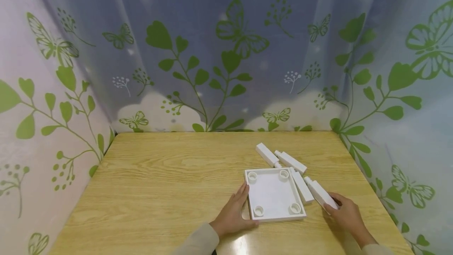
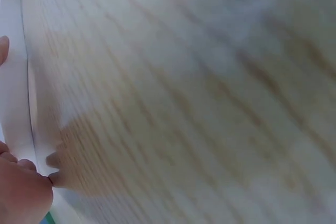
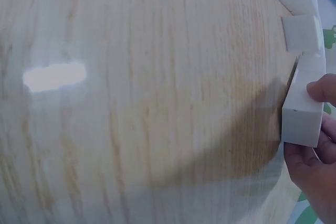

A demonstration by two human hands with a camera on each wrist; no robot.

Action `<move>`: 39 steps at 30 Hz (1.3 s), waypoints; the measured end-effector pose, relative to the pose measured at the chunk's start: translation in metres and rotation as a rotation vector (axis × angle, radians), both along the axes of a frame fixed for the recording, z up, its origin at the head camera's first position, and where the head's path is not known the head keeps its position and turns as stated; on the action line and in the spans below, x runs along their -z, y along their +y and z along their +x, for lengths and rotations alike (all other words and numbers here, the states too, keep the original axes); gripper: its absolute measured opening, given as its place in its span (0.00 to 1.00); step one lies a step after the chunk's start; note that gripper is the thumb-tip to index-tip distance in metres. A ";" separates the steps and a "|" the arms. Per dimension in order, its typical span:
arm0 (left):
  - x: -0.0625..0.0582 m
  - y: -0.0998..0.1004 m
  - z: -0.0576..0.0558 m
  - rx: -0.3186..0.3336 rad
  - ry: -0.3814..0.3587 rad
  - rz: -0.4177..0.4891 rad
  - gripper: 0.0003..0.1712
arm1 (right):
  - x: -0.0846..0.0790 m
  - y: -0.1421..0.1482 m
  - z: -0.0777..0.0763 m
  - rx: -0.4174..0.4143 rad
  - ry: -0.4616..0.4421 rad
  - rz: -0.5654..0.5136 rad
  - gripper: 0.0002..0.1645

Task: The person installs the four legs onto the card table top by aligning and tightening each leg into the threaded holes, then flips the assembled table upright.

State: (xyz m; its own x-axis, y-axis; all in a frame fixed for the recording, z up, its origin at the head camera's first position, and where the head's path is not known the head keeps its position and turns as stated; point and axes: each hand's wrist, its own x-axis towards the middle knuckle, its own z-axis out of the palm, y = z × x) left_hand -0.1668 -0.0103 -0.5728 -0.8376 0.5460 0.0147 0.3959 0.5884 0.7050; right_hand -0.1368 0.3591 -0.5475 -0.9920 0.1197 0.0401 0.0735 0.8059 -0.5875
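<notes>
A white square tabletop (image 1: 272, 194) lies underside up on the table, with a raised rim and a round socket in each corner. My left hand (image 1: 233, 213) holds its near left corner, fingers along the left side and thumb at the near edge. In the left wrist view, fingertips overlap the white side (image 2: 13, 87). Between thumb and fingers, my right hand (image 1: 348, 215) pinches the near end of a white table leg (image 1: 320, 194), its narrow peg pointing away from me. The right wrist view shows the leg's square end (image 3: 302, 127) in that grip.
Three more white legs lie close by: one leg (image 1: 301, 186) along the tabletop's right side, another leg (image 1: 267, 154) behind it, and a third leg (image 1: 291, 161) at the back right. A patterned curtain (image 1: 198, 70) surrounds the wooden table (image 1: 159, 184) at the back and sides.
</notes>
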 end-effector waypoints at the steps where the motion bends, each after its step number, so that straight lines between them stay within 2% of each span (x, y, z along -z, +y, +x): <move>1: 0.000 0.000 0.000 0.001 -0.003 0.007 0.67 | -0.001 0.000 0.001 0.007 0.003 -0.002 0.25; 7: 0.002 0.000 0.001 0.006 0.000 0.025 0.67 | -0.014 -0.001 0.000 -0.006 0.022 -0.043 0.28; 16: 0.000 -0.001 0.001 0.005 0.006 0.038 0.66 | -0.041 -0.025 -0.020 -0.133 0.057 -0.110 0.27; 24: 0.002 0.000 0.000 0.006 0.013 0.032 0.67 | -0.058 -0.056 -0.039 -0.254 0.017 -0.138 0.28; 33: 0.000 0.001 0.001 0.000 -0.005 0.045 0.66 | -0.068 -0.085 -0.062 -0.415 0.006 -0.074 0.23; 39: 0.000 0.001 0.001 -0.011 -0.009 0.041 0.66 | -0.069 -0.096 -0.075 -0.492 -0.008 -0.033 0.22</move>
State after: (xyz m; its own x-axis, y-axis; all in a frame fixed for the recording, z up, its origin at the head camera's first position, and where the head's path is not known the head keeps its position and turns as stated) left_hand -0.1656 -0.0095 -0.5729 -0.8436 0.5362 0.0292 0.3832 0.5629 0.7323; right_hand -0.2120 0.2629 -0.4784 -0.9315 -0.3618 0.0368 -0.3066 0.7270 -0.6144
